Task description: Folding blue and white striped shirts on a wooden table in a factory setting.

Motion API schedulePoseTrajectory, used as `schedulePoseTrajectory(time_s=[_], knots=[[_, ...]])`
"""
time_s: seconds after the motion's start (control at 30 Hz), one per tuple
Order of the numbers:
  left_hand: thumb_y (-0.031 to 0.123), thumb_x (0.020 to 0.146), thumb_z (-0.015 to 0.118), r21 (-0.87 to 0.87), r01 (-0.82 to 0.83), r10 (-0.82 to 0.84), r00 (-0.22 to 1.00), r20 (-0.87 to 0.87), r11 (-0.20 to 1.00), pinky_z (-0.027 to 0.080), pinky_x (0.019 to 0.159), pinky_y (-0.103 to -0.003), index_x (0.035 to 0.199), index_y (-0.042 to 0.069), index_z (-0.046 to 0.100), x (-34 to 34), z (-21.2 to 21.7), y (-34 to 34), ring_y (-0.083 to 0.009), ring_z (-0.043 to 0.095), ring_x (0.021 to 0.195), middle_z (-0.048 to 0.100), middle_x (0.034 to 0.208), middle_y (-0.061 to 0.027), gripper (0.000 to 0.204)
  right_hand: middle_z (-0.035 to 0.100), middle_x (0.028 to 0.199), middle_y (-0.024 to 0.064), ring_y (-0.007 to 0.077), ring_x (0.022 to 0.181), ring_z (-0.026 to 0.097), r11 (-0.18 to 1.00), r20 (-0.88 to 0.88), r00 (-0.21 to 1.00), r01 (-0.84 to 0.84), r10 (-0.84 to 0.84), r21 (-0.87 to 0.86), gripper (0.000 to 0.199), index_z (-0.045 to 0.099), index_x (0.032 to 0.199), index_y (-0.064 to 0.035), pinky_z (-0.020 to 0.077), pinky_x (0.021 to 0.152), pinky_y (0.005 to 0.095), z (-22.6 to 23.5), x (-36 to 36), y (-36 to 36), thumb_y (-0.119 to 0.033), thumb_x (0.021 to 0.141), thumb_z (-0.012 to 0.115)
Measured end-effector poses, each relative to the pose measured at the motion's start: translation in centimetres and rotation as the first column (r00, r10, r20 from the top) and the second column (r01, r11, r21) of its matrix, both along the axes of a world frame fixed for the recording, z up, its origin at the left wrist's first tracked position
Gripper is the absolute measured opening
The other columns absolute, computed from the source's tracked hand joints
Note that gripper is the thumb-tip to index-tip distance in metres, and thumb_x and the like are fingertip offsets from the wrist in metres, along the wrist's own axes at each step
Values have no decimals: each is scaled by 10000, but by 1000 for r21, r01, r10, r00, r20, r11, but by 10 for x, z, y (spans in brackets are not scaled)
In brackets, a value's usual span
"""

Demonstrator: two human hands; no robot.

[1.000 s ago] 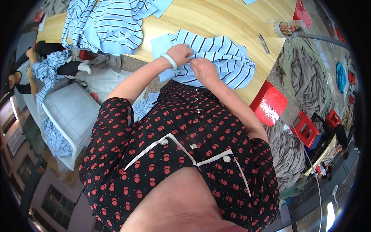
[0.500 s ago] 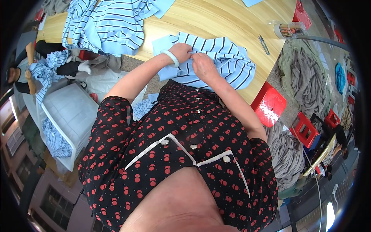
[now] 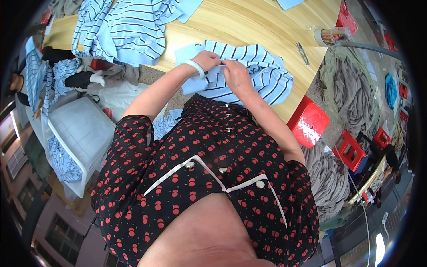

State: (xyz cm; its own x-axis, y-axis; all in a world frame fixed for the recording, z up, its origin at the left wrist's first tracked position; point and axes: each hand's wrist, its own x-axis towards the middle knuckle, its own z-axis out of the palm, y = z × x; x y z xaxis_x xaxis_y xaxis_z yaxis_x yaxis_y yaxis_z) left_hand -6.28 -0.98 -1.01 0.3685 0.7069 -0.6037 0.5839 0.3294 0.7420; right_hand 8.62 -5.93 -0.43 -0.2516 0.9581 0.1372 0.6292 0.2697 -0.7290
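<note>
A light blue garment with dark stripes (image 3: pixel 262 71) lies on the wooden table (image 3: pixel 249 22) at its near edge. My left hand (image 3: pixel 207 60), a pale bangle on its wrist, pinches the cloth near the garment's plain blue collar part. My right hand (image 3: pixel 236 76) grips the striped cloth right beside it, fingers closed on a fold. Both hands touch each other over the garment.
A pile of striped blue garments (image 3: pixel 124 29) lies at the table's far left. Small scissors (image 3: pixel 303 53) and a clear container (image 3: pixel 331 36) sit at the right. Red plastic stools (image 3: pixel 309 122) and grey cloth heaps (image 3: pixel 351 95) are on the floor right; a white bin (image 3: pixel 80 138) stands left.
Both hands have shifted slightly along the striped garment, working the fold; the garment stays in place on the table.
</note>
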Motion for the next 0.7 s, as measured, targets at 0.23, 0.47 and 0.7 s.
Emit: schedulePoseTrajectory(time_s=[0.23, 0.47, 0.7], knots=[[184, 720, 482, 415, 261, -225, 965, -134, 872, 393, 583, -369, 666, -12, 531, -2, -3, -7, -290, 505, 591, 538, 629, -164, 209, 502, 715, 146, 294, 710, 491, 994, 139, 987, -92, 83, 60, 133, 556, 835, 6, 406, 645, 367, -1, 5, -2, -30, 718, 505], [131, 728, 483, 548, 332, -221, 940, -259, 768, 399, 660, -409, 806, -21, 497, 6, 5, -27, -342, 495, 756, 514, 775, -196, 171, 476, 707, 120, 268, 731, 468, 985, 194, 973, -145, 125, 93, 84, 526, 736, -8, 395, 672, 349, -3, 6, 2, -3, 672, 470], [80, 725, 449, 609, 212, -84, 969, -232, 764, 403, 638, -419, 749, -19, 486, 10, -3, -33, -350, 505, 713, 510, 719, -206, 108, 479, 716, 122, 268, 739, 470, 982, 204, 968, -165, 143, 95, 77, 524, 725, -6, 399, 682, 343, -1, 5, 4, -3, 672, 468]])
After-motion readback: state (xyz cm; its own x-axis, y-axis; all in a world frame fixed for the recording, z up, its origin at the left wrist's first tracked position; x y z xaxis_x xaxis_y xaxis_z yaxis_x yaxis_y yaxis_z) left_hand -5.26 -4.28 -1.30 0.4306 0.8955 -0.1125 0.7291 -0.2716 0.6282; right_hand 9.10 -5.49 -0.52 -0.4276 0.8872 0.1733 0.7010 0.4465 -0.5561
